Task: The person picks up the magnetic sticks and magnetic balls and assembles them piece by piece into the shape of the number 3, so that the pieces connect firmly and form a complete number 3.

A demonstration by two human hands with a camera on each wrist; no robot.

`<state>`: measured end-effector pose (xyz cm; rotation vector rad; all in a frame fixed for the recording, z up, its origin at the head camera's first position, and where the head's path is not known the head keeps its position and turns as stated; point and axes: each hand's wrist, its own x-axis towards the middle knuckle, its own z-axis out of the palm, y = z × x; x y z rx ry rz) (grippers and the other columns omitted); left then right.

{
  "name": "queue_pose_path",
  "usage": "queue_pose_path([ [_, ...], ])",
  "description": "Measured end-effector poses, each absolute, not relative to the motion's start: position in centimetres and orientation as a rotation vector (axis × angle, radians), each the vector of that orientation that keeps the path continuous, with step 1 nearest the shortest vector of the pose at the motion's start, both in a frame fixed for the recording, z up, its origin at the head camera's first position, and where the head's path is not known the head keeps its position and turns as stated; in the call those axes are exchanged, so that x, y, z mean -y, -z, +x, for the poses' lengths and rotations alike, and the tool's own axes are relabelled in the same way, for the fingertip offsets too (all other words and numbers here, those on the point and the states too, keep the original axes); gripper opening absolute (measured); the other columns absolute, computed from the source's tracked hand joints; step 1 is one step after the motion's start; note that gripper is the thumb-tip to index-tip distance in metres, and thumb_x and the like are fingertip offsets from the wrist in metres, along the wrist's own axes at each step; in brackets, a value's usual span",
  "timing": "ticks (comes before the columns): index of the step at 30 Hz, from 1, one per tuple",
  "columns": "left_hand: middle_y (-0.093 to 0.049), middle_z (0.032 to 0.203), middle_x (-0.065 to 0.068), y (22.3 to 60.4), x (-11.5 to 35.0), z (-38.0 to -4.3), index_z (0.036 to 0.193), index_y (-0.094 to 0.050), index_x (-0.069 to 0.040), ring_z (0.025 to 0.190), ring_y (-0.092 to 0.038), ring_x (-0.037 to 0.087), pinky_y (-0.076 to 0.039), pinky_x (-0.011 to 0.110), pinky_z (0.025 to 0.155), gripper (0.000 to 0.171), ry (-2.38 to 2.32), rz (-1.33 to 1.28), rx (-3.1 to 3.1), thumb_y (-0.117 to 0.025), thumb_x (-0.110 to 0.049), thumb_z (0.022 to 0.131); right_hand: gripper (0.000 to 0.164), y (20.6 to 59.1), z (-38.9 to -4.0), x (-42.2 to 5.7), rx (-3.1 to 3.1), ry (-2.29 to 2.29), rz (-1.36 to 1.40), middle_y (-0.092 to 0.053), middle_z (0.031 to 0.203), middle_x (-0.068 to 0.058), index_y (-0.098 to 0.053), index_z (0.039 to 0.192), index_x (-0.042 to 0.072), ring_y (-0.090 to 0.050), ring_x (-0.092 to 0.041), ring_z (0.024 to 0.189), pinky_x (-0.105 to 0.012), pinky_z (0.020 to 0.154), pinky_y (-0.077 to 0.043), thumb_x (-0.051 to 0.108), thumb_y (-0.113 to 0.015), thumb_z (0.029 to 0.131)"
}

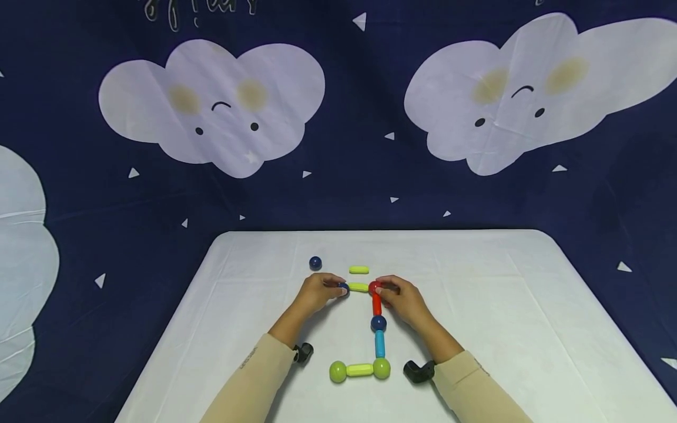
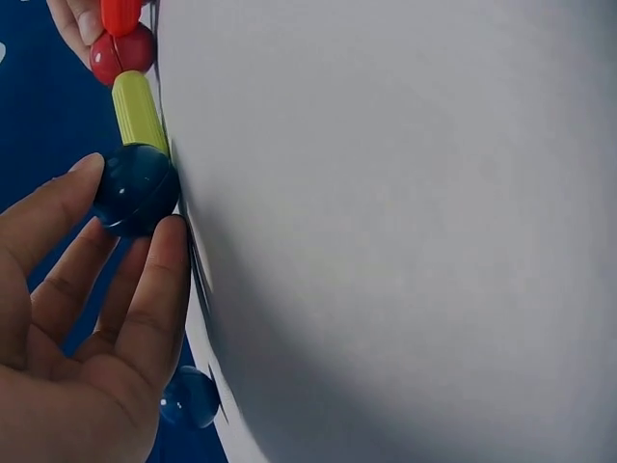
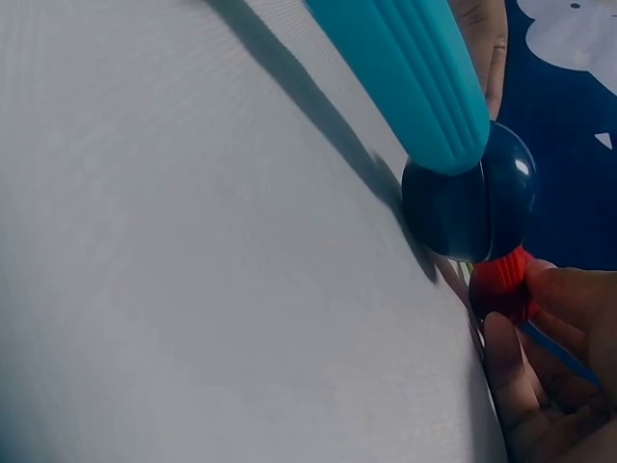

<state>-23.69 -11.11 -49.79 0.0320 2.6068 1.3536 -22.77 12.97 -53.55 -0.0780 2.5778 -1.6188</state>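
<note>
My left hand (image 1: 319,292) grips a dark blue ball (image 2: 138,190) between thumb and fingers. That ball meets one end of a yellow-green rod (image 1: 358,287), whose other end meets a red ball (image 1: 374,288). My right hand (image 1: 406,298) pinches the red ball at its right side. Running down from it toward me are a red rod (image 1: 376,305), another dark blue ball (image 3: 470,207) and a light blue rod (image 3: 415,87). The chain turns left at a green ball (image 1: 381,368), through a second yellow-green rod (image 1: 359,370), to a second green ball (image 1: 338,371).
On the white table (image 1: 476,282), a loose dark blue ball (image 1: 315,263) and a loose yellow-green rod (image 1: 359,269) lie beyond my hands. A dark cloth with white clouds (image 1: 211,111) hangs behind. Black devices (image 1: 419,372) sit at both wrists.
</note>
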Motion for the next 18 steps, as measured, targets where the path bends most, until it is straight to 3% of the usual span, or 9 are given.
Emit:
queue_pose_path([
  [18,-0.073,0.121,0.010,50.13,11.09,-24.02,0.119,-0.074,-0.013,0.116,-0.066,0.029,-0.052,0.046,0.100,0.027,-1.440,-0.016,-2.601,-0.071,-0.018,0.093,0.028,53.56,-22.51,-13.19,-2.540,1.653,-0.079,-0.072,0.118,-0.012,-0.068,0.125,0.013,-0.070,-0.015,0.090,-0.028,0.076,-0.061,0.018,-0.067,0.097],
])
